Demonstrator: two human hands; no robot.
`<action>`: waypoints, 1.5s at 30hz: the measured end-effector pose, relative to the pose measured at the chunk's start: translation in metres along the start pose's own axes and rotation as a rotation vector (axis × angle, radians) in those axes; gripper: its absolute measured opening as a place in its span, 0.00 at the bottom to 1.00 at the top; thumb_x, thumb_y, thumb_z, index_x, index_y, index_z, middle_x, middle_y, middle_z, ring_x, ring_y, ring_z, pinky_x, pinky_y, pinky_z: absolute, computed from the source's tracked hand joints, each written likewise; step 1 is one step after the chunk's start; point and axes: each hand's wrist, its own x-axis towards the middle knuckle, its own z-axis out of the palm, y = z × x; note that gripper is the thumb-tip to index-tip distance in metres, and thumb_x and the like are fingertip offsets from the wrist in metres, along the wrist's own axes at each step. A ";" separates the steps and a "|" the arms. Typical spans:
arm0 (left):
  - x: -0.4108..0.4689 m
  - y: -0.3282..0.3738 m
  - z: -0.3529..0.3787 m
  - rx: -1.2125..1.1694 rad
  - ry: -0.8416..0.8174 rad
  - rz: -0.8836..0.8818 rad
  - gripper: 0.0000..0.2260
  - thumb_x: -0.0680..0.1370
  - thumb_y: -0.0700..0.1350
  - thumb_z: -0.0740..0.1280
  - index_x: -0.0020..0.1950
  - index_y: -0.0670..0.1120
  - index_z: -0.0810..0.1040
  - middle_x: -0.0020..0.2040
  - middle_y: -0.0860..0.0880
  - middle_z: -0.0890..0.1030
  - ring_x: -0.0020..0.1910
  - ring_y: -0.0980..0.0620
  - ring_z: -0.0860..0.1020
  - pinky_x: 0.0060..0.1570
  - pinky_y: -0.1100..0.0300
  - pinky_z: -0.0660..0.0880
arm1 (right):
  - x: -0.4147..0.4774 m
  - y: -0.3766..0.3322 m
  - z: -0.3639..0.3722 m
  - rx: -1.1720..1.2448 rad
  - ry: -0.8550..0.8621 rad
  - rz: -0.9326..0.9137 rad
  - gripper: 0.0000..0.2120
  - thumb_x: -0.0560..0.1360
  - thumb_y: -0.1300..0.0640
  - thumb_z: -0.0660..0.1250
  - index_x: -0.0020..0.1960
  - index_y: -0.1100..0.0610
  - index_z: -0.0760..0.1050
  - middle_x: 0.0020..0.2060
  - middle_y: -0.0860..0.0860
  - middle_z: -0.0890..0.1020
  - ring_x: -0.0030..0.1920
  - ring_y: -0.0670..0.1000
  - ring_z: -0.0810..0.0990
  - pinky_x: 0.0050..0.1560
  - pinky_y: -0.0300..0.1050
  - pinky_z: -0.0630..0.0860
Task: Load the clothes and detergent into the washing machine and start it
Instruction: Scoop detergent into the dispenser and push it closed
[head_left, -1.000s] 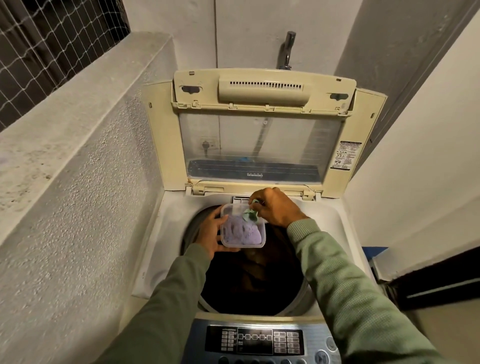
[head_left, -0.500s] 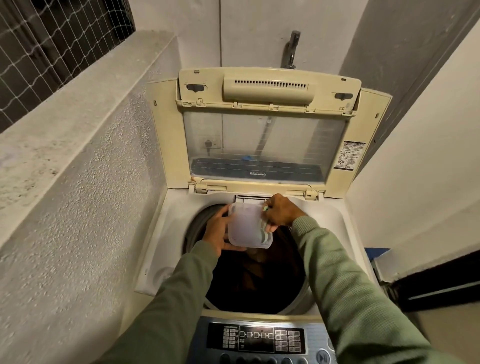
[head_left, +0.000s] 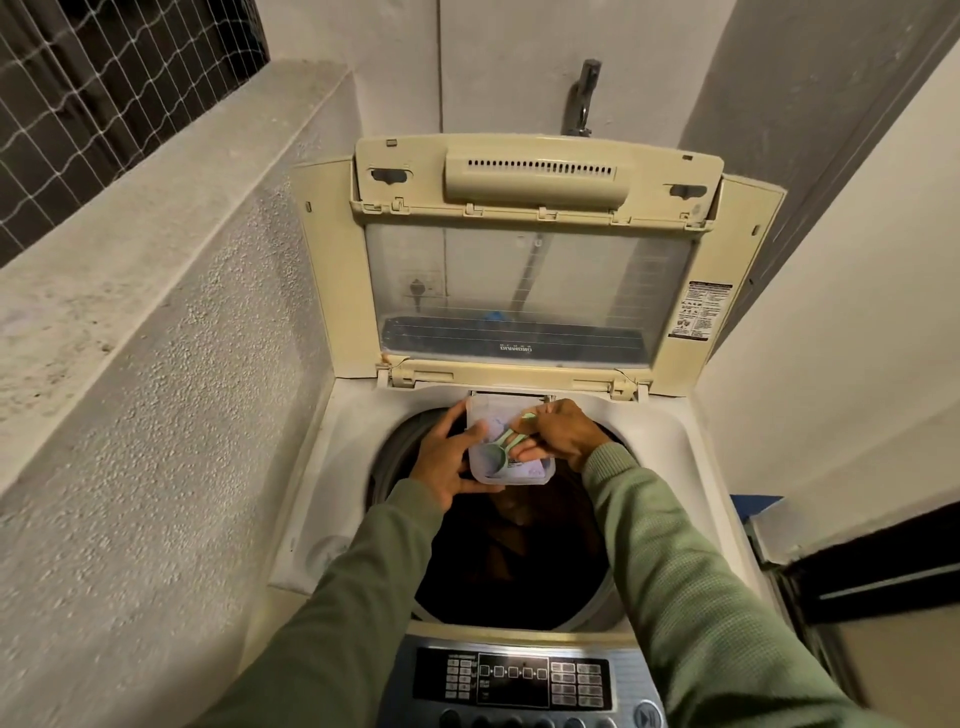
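A top-loading washing machine (head_left: 311, 467) stands in front of me with its lid (head_left: 530, 270) raised. Dark clothes (head_left: 514, 551) lie inside the drum. Over the far side of the drum opening, my left hand (head_left: 447, 460) grips a clear plastic detergent tub (head_left: 485, 415) holding pale purple powder; the tub is tilted. My right hand (head_left: 563, 434) pinches the handle of a light green scoop (head_left: 496, 451) whose bowl is inside the tub. The control panel (head_left: 511, 680) with its buttons sits at the near edge.
A rough concrete parapet (head_left: 156, 322) runs along the left, with netting (head_left: 104, 78) above it. A tap (head_left: 584, 98) juts from the wall behind the lid. A pale wall closes in on the right, with a dark door frame (head_left: 872, 577) low down.
The tub has tipped over and come back partly, and the green scoop has gone from above the powder down into the tub. Both hands stayed over the drum's far edge.
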 end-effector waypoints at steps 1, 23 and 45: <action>0.000 0.001 -0.001 0.015 -0.016 0.009 0.24 0.76 0.47 0.70 0.70 0.61 0.70 0.67 0.44 0.73 0.57 0.37 0.78 0.43 0.39 0.80 | 0.000 0.002 -0.002 0.046 -0.016 0.008 0.09 0.77 0.68 0.65 0.53 0.74 0.77 0.36 0.64 0.83 0.27 0.52 0.83 0.28 0.40 0.81; -0.002 -0.003 -0.042 0.024 0.095 -0.022 0.16 0.79 0.50 0.65 0.68 0.57 0.72 0.63 0.44 0.76 0.58 0.38 0.77 0.41 0.40 0.80 | 0.018 0.019 -0.038 0.551 0.112 -0.043 0.06 0.79 0.66 0.62 0.51 0.67 0.76 0.37 0.61 0.85 0.34 0.53 0.86 0.32 0.40 0.81; -0.005 -0.005 -0.059 0.028 0.148 -0.014 0.13 0.78 0.47 0.66 0.62 0.59 0.75 0.59 0.45 0.77 0.55 0.37 0.77 0.39 0.40 0.80 | 0.048 0.033 -0.013 0.124 0.410 -0.261 0.11 0.77 0.71 0.63 0.39 0.62 0.76 0.32 0.59 0.78 0.32 0.56 0.77 0.45 0.56 0.80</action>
